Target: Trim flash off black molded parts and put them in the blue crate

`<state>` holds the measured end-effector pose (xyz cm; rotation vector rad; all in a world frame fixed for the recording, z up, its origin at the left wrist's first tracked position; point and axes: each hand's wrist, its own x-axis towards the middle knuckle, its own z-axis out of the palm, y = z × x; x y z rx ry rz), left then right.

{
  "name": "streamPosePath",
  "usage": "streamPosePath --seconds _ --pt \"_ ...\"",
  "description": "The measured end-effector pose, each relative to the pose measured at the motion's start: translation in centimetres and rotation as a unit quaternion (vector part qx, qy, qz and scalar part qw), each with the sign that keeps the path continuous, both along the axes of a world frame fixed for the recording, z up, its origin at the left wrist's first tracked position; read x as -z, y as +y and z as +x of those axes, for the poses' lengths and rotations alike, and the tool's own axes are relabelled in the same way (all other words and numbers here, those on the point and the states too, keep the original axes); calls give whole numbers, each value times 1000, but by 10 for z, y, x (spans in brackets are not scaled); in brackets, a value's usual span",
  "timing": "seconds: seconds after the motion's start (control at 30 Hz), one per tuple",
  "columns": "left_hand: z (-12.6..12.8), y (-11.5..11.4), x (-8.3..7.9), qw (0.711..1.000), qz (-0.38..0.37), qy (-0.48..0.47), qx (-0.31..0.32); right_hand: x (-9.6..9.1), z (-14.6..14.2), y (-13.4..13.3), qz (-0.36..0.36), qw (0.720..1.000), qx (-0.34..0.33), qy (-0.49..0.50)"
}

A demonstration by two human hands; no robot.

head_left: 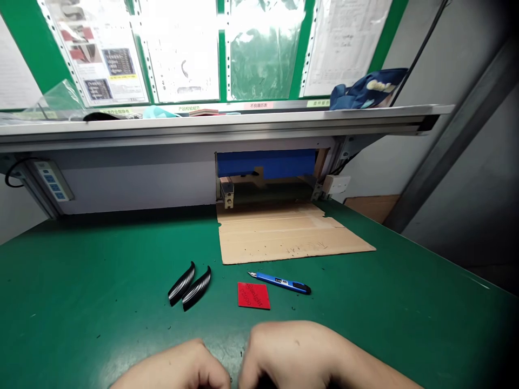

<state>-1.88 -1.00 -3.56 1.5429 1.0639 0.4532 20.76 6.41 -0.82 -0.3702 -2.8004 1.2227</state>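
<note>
Red card (253, 296), one, lies flat on the green table (81, 292) near the front edge, about mid-width, just beyond the two hands. Left hand (178, 370) and right hand (292, 354) sit at the front edge, close together, backs up, fingers curled under; cannot tell whether either grips anything, palms hidden. Neither touches the card.

Utility knife (279, 283), one, blue body with black end, lies just behind and right of the card, blade tip pointing left, apart from it. Two black curved ribbed pieces, left one (181, 283) and right one (197, 288), lie side by side left of the card, nearly touching each other, both slanted the same way.

Cardboard sheet (284, 232), one, flat, reaches from the back edge of the table toward the middle, behind the knife. Blue bin (265, 162) shows in the opening behind it. Power strip (52, 181), one, hangs at back left. Shelf (227, 124) above carries one dark blue cloth bundle (365, 89) at its right end. Four plastic document sleeves (182, 48) hang on the back board.
</note>
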Motion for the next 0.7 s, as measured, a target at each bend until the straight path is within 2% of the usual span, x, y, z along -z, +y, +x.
streamPosePath --seconds 0.03,0.07,0.13,0.17,0.23,0.27,0.33,0.4,0.47,0.53,0.63,0.67,0.7 --pt "1 5 -3 999 2 -37 -25 3 0 7 -23 995 85 51" --pt "2 11 -6 995 12 -78 -66 7 0 15 -34 977 185 104" --pt "5 22 -11 970 51 -152 -183 13 2 32 -21 918 353 181" --pt "7 26 -12 953 67 -173 -240 15 4 39 -7 895 400 198" --pt "10 31 -9 931 67 -192 -304 16 5 46 6 872 443 209" --pt "12 33 -6 929 53 -199 -308 15 5 46 15 868 450 208" --pt "15 32 2 931 18 -230 -284 14 2 38 68 883 429 176" --pt "19 30 8 931 -1 -274 -242 14 -2 29 161 899 391 112" --pt "24 26 10 921 -34 -324 -215 16 -6 24 237 899 363 54" --pt "29 22 6 896 -100 -379 -210 18 -7 24 253 900 354 34" --pt "33 18 -3 855 -191 -439 -201 16 -5 28 240 908 341 40" --pt "32 18 -5 855 -193 -439 -197 14 -4 28 239 909 340 41" --pt "30 18 -7 870 -173 -419 -196 10 -2 28 239 909 340 40"
